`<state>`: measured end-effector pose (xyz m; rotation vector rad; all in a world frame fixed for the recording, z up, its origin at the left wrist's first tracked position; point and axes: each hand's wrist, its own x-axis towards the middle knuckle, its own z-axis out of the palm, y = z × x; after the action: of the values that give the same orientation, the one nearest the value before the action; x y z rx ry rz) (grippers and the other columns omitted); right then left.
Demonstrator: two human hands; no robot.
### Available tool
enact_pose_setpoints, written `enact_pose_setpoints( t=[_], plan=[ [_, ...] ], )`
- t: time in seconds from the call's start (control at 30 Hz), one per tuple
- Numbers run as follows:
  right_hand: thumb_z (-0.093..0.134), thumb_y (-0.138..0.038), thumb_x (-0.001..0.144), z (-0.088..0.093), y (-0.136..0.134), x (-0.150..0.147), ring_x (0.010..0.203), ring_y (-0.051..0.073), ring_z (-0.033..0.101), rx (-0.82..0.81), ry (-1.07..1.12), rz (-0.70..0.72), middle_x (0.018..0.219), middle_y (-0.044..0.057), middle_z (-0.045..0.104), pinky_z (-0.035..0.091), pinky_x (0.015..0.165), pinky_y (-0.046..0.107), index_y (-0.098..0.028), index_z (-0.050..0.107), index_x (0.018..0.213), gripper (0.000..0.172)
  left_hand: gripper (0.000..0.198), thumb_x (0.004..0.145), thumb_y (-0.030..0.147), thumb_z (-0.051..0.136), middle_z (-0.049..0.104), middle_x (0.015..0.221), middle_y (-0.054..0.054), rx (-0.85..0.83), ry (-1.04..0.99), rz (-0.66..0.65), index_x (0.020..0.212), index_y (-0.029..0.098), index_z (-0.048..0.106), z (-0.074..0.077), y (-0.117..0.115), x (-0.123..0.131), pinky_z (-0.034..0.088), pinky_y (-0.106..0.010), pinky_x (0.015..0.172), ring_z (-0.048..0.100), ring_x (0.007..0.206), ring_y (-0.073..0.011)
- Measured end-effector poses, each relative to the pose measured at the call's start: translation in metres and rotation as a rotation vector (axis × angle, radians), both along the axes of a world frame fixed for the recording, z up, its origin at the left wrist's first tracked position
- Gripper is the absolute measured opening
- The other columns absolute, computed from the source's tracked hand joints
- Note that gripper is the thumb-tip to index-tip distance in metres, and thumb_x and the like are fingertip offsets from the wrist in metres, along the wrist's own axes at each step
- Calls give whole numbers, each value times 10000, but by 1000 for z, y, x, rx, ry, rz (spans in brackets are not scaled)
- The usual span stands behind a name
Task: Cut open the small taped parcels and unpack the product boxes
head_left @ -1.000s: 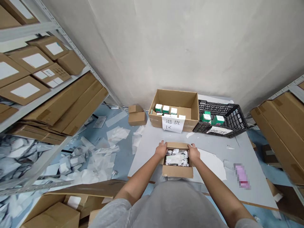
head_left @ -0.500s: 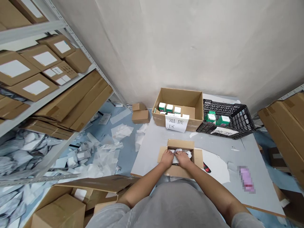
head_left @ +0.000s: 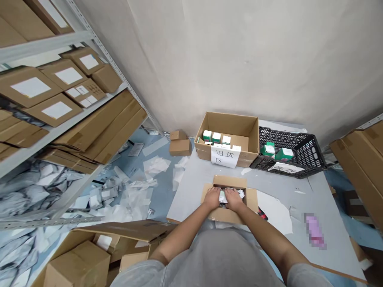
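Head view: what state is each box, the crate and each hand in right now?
small box, flaps open, white packing inside
left hand, on the packing, grip unclear
right hand, on the packing, grip unclear
large box, open, small cartons inside
black crate, open-topped, green cartons inside
floor box, closed

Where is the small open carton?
Head view: the small open carton sits at the table's near edge, left hand and right hand in it, labelled box behind.

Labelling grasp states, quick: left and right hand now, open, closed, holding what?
Left hand: palm down on white paper in small box; grip cannot be told.
Right hand: same paper; grip cannot be told.
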<state>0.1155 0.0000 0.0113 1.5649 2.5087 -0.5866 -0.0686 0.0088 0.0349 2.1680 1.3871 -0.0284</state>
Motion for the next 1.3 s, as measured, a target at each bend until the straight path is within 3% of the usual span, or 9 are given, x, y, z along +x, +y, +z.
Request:
enact_pose_setpoints(
  t=[0.17, 0.33, 0.5, 0.67, 0.8, 0.93, 1.1, 1.2, 1.3],
  plan=[
    [764, -229, 687, 11, -6, 41, 1344, 336, 599, 25, 242, -113, 1428, 181, 680, 311, 1218, 467, -159, 595, 1419, 755, 896, 711, 241, 847, 584, 1507, -139, 0, -149, -97, 1527, 228, 477, 7, 7, -16, 396, -444, 1181, 522, 1396, -352],
    [732, -185, 656, 6, -15, 56, 1382, 336, 584, 29, 375, -200, 1472, 150, 667, 308, 1255, 506, -202, 587, 1456, 813, 784, 726, 327, 909, 650, 1421, -117, -52, -228, -47, 1422, 237, 561, 2, 10, -7, 480, -428, 1096, 620, 1302, -345],
    [654, -128, 685, -3, -23, 63, 1542, 319, 437, 15, 391, -240, 1633, 154, 521, 308, 1293, 508, -183, 470, 1594, 929, 744, 756, 264, 877, 648, 1444, -94, -99, -384, -36, 1424, 264, 548, 2, 9, 1, 507, -394, 1080, 630, 1316, -310],
    [590, -60, 673, -5, -32, 74, 1609, 311, 335, -33, 372, -289, 1719, 135, 403, 311, 1307, 529, -211, 275, 1709, 1093, 723, 756, 300, 871, 661, 1421, -96, -115, -415, 11, 1413, 255, 572, 23, 12, -12, 526, -400, 1053, 659, 1255, -315],
    [584, -41, 663, 9, -33, 77, 1640, 303, 269, -28, 458, -339, 1755, 143, 328, 253, 1333, 537, -211, 223, 1723, 1133, 744, 728, 338, 903, 662, 1430, -103, -73, -504, 83, 1402, 249, 603, 47, 14, -28, 499, -404, 1101, 632, 1297, -326],
    [727, -219, 765, 30, -27, 72, 1627, 319, 296, -20, 653, -351, 1737, 145, 357, 265, 1324, 544, -248, 278, 1705, 1041, 725, 718, 469, 919, 725, 1282, -92, -121, -659, 207, 1342, 232, 638, 63, 17, -42, 538, -401, 1021, 677, 1163, -316],
    [870, -538, 750, 34, -18, 64, 1549, 364, 431, -79, 920, -422, 1683, 169, 433, 359, 1267, 558, -272, 338, 1673, 1098, 810, 725, 625, 883, 729, 1231, -92, -284, -973, 403, 1366, 215, 606, 60, 23, -44, 586, -387, 947, 687, 1116, -291],
    [795, -646, 808, 25, -15, 58, 1496, 338, 507, -77, 1114, -567, 1660, 181, 458, 441, 1216, 522, -264, 249, 1695, 1109, 928, 813, 628, 809, 650, 1435, -119, -382, -1082, 495, 1579, 277, 422, 49, 21, -37, 618, -384, 930, 679, 1197, -289],
    [695, -687, 879, 17, -16, 53, 1511, 308, 492, -33, 1157, -699, 1685, 186, 420, 445, 1221, 492, -243, 141, 1721, 1101, 895, 962, 601, 643, 472, 1648, -110, -393, -1071, 539, 1695, 359, 190, 36, 15, -26, 630, -399, 949, 652, 1284, -281]
  ],
)
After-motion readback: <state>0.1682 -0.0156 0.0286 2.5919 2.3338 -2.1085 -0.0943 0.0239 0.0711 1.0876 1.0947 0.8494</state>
